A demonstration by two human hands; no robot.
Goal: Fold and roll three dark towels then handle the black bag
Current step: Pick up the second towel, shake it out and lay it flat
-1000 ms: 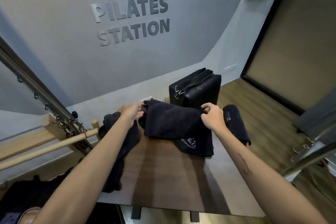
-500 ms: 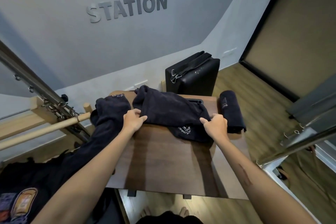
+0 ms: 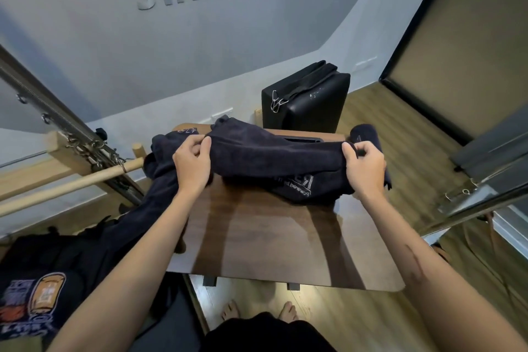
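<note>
Dark terry fills the middle of the frame: the towel [image 3: 274,157] you are folding lies across the far half of the wooden worktop [image 3: 285,237], its printed corner drooping toward you at centre right; your left hand [image 3: 192,164] sits at its left end, wrist bent back, thumb and curled fingers pinching the upper edge, so that grip is clenched on the cloth; your right hand [image 3: 364,170] mirrors it at the right end, knuckles up, fingers hooked over the fold and thumb tucked beneath, likewise grasping the towel; both forearms reach in from the lower corners, nearly straight, with the fabric stretched between them. A second towel [image 3: 160,180] spills off the worktop's left edge, just behind your left hand, trailing toward the lower left; a rolled towel [image 3: 368,136] lies at the right edge, partly hidden by your right hand; the black bag [image 3: 308,103] stands upright beyond the worktop, upper centre right, straps draped over its top.
</note>
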